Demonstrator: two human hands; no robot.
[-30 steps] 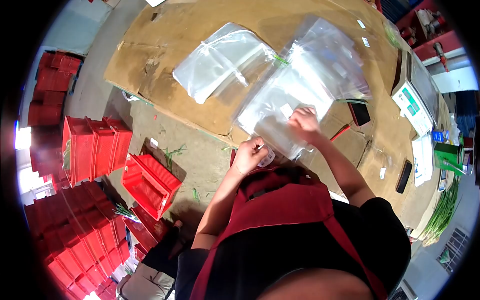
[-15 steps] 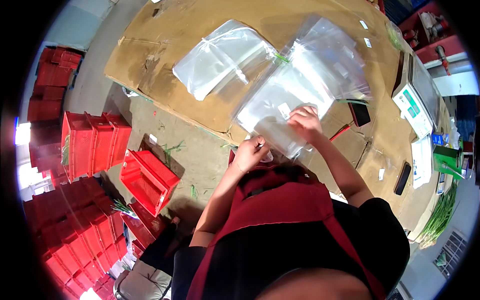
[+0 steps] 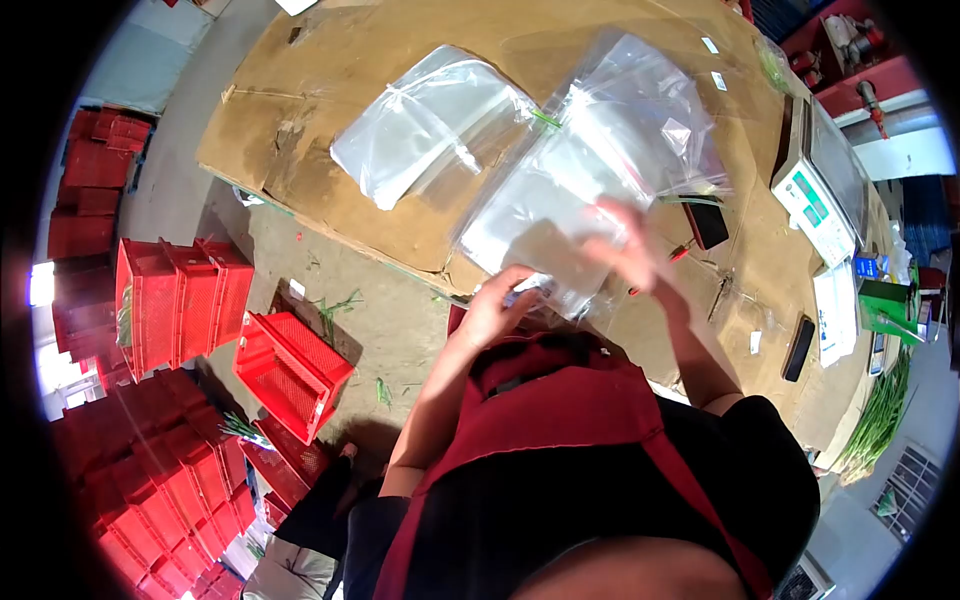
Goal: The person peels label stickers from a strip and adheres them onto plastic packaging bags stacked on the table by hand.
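A stack of clear plastic bags (image 3: 545,190) lies spread on the cardboard-covered table in front of me. At its near edge my left hand (image 3: 497,308) is closed on a small whitish, shiny thing (image 3: 532,287), too unclear to name. Over the stack's right side, my right hand (image 3: 632,250) is blurred by motion, its fingers and thumb apart and nothing visible in them. Further left rests another pile of clear bags (image 3: 430,120), and a green leaf strip (image 3: 545,118) lies between the piles.
To the right are a phone (image 3: 708,224), a red pen (image 3: 680,252), a digital scale (image 3: 820,205), a dark slim device (image 3: 798,348) and green stalks (image 3: 880,410). Red crates (image 3: 290,370) stand on the floor at left. A person's pale clothing (image 3: 290,572) shows at the bottom.
My right hand has lifted from the bags and moved slightly right, its fingers spreading. The white label seen beside it on the bag no longer shows there. My left hand stays near the stack's edge.
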